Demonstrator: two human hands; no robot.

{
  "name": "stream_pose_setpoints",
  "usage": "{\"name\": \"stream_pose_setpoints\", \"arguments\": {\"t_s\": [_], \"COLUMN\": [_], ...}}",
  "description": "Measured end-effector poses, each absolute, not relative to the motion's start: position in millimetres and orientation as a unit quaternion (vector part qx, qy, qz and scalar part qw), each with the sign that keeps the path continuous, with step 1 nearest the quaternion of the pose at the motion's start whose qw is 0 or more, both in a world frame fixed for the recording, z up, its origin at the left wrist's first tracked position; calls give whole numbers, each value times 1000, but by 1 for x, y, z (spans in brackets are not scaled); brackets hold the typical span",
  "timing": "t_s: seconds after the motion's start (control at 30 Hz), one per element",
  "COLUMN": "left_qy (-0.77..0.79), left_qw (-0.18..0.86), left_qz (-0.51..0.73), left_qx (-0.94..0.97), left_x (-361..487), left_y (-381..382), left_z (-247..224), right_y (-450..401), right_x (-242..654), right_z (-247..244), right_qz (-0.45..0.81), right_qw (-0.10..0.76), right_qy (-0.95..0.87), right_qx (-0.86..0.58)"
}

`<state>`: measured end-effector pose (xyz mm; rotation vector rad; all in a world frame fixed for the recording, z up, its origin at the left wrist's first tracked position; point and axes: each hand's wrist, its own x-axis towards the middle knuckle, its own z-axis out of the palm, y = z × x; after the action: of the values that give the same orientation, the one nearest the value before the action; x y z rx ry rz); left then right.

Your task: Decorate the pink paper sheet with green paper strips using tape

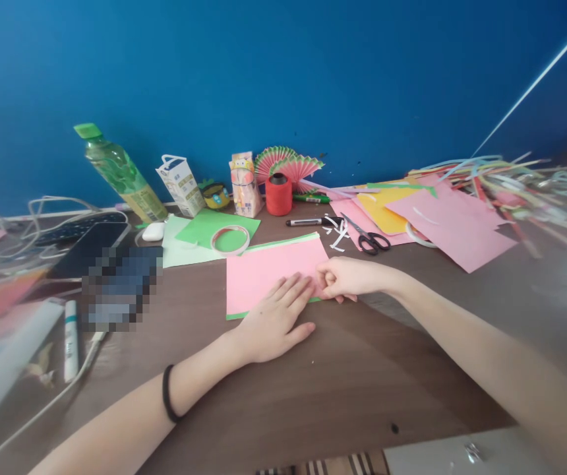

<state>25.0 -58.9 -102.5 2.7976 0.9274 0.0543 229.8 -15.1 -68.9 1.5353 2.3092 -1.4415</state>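
A pink sheet (pixel 264 274) with green strips along its top and bottom edges lies on the brown table. My left hand (pixel 278 316) rests flat on its lower part, fingers stretched out and pointing up and right. At the sheet's right edge is my right hand (pixel 335 280), its fingers curled and pressed together; what they hold, if anything, is hidden. Just above the sheet lie a roll of tape (pixel 230 251) and a green sheet (pixel 204 227). Black scissors (pixel 370 241) and white paper scraps (pixel 337 232) are up and right of it.
Along the blue wall (pixel 283 79) stand a green bottle (pixel 125 175), a white carton (pixel 182 188), a red spool (pixel 279 198) and a pink paper fan (pixel 288 165). Coloured papers (pixel 456 224) lie at right. Phones, cables and a marker (pixel 70 343) are at left.
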Motion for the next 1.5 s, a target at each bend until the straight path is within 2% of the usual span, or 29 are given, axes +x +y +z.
{"name": "stream_pose_setpoints", "arguments": {"t_s": [0.63,1.5], "left_qy": [300,310], "left_qw": [71,75], "left_qz": [37,42], "left_qx": [951,947], "left_x": [26,27], "left_y": [-60,-60], "left_z": [-105,-101], "right_y": [-7,-3], "right_x": [248,255], "right_z": [-62,-64], "right_qz": [-515,-539], "right_qw": [64,60], "right_qy": [709,675], "right_qx": [476,499]}}
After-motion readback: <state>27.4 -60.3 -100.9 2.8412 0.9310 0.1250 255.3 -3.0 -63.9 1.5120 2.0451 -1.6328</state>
